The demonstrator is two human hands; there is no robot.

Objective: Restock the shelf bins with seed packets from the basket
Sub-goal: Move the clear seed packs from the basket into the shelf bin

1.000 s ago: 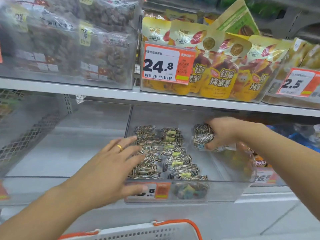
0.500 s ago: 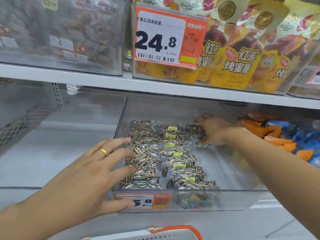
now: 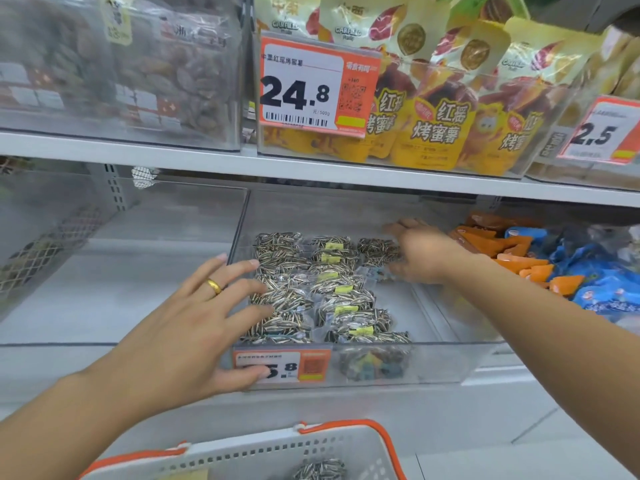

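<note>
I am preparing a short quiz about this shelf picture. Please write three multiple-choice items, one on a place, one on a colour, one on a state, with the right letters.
1. Where do the sunflower seed packets lie?
A. in the clear bin on the lower shelf
B. on the upper shelf
C. on the floor

2. What colour is the basket rim?
A. green
B. orange
C. black

3. How is the left hand?
A. curled into a fist
B. open, fingers spread at the bin's left front corner
C. out of view

Answers: 1 A, they fill rows inside the clear bin. 2 B, the orange edge shows at the bottom. 3 B, its straight fingers lie over the packets.
</note>
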